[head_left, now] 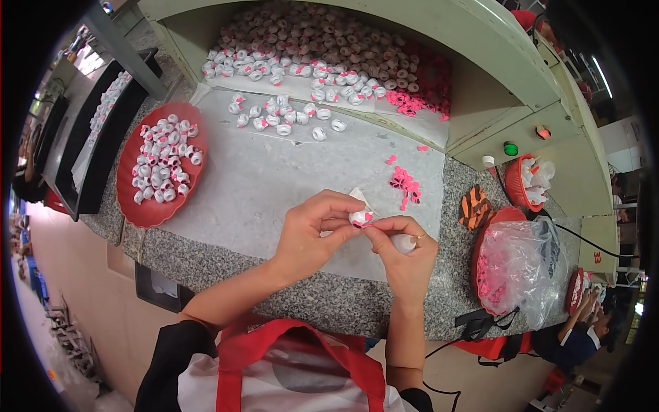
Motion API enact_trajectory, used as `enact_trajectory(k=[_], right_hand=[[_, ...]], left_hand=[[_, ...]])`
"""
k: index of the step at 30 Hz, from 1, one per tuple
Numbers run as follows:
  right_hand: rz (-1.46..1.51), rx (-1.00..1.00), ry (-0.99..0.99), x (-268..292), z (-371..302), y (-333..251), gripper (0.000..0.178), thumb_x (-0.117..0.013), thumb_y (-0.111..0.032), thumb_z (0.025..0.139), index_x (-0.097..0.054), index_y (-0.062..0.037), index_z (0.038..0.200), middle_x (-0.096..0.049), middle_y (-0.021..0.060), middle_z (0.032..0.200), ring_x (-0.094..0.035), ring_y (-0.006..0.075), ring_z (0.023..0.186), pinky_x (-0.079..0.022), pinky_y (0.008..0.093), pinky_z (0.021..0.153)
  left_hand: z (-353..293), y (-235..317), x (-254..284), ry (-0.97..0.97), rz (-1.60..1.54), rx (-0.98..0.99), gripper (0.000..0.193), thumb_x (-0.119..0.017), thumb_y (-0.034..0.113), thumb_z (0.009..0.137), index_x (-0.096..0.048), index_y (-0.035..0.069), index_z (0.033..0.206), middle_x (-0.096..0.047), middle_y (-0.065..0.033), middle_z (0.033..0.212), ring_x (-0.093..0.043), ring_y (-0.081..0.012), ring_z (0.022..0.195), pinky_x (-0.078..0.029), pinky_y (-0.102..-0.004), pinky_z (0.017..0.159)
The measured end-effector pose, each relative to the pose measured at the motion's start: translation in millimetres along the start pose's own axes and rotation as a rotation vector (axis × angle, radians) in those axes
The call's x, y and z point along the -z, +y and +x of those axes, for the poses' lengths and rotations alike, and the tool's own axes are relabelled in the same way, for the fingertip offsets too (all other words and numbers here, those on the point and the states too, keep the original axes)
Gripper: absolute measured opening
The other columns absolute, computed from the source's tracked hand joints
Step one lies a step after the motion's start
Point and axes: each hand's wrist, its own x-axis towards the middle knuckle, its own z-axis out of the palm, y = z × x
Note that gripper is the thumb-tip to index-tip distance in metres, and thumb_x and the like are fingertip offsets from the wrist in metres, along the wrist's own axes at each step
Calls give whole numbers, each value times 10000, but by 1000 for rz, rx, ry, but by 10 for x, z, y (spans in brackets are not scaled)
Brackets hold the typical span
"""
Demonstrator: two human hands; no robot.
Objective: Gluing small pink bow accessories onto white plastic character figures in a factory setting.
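Note:
In front of me, my left hand (pixel 310 230) pinches a small white rounded piece (pixel 360 218) with a pink patch on it. The fingertips of my right hand (pixel 405 257) press at the same piece's lower edge, where something dark and pink shows. Tucked in the right hand's curled fingers is a small whitish bottle (pixel 403 243), mostly hidden. Right of the hands, loose pink pieces (pixel 405 184) lie scattered on the white paper sheet (pixel 274 178). Similar white pieces (pixel 281 113) sit at the sheet's far side.
A red oval dish (pixel 125 196) full of white pieces stands left. Behind the sheet, a pale green cabinet (pixel 508 127) shelters a large heap of pieces. At right are an orange basket (pixel 525 196), a striped cloth-like item (pixel 473 207) and a plastic bag (pixel 525 257) over a red dish.

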Motion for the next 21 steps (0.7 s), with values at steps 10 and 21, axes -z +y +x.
enact_trajectory(k=[10, 21], right_hand=[[-14, 25, 0, -29, -16, -19, 185, -663, 42, 677, -595, 9, 846, -576, 19, 741, -533, 63, 677, -424, 179, 611], [-98, -4, -8, -12, 145, 275, 144, -666, -16, 688, -606, 17, 814, -585, 14, 697, -511, 53, 637, -410, 181, 570]], left_hand=[[27, 6, 46, -78, -139, 15, 272, -523, -97, 774, -539, -35, 1038, -510, -150, 1102, -537, -189, 970, -452, -269, 836], [83, -228, -3, 49, -111, 183, 241, -526, -17, 808, -526, -20, 1050, -593, -110, 921, -571, -159, 885, -466, -248, 792]])
